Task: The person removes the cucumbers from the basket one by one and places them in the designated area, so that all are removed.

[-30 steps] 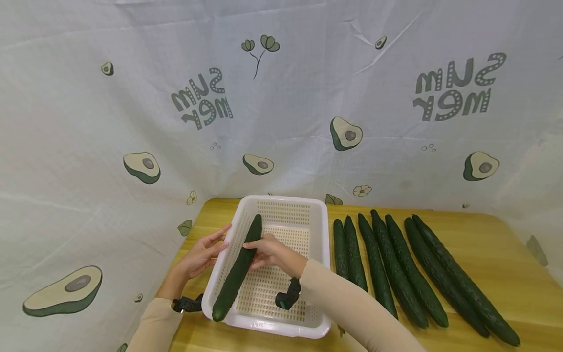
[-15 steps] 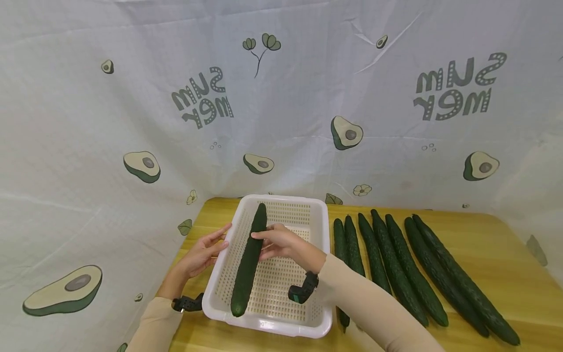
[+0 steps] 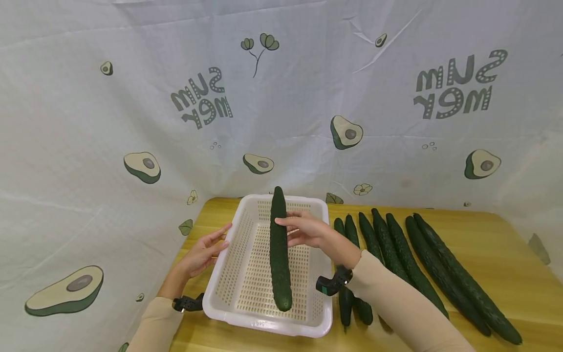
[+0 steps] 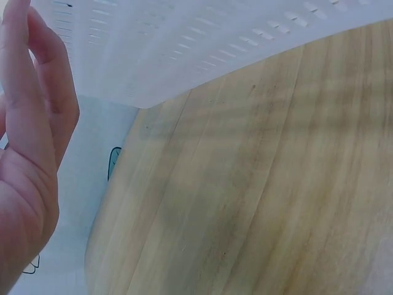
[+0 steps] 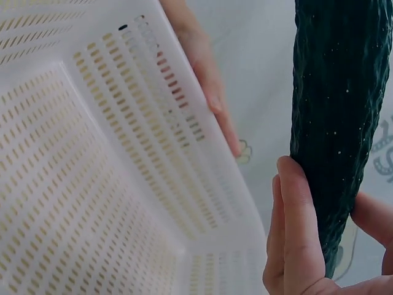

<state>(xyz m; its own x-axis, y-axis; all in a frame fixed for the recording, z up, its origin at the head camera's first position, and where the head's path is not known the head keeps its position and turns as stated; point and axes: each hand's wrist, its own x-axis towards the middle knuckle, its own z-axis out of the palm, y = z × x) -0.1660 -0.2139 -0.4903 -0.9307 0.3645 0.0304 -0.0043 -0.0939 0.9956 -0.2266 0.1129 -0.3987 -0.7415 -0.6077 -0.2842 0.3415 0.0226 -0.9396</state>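
A long dark green cucumber (image 3: 280, 259) is held lengthwise over the white plastic basket (image 3: 264, 324), its far end overlapping the back rim in the head view. My right hand (image 3: 303, 229) grips it above the middle, the thumb on one side and the fingers on the other. Close up in the right wrist view, the cucumber (image 5: 338, 92) runs up between thumb and fingers. At the basket's left side, my left hand (image 3: 203, 252) touches the outer wall and rim with fingers extended. The left wrist view shows this hand (image 4: 37, 110) beside the slotted wall (image 4: 202, 43).
Several more cucumbers (image 3: 398, 254) lie side by side on the wooden table (image 3: 488, 254), right of the basket; the right forearm covers parts of some. A white cloth (image 3: 290, 107) printed with avocados hangs behind and to the left. Black cameras are strapped to both wrists.
My right hand has moved right and upward with the cucumber, from the basket's left side to past its middle. The cucumber has turned from slanted to nearly lengthwise. My left hand stays put.
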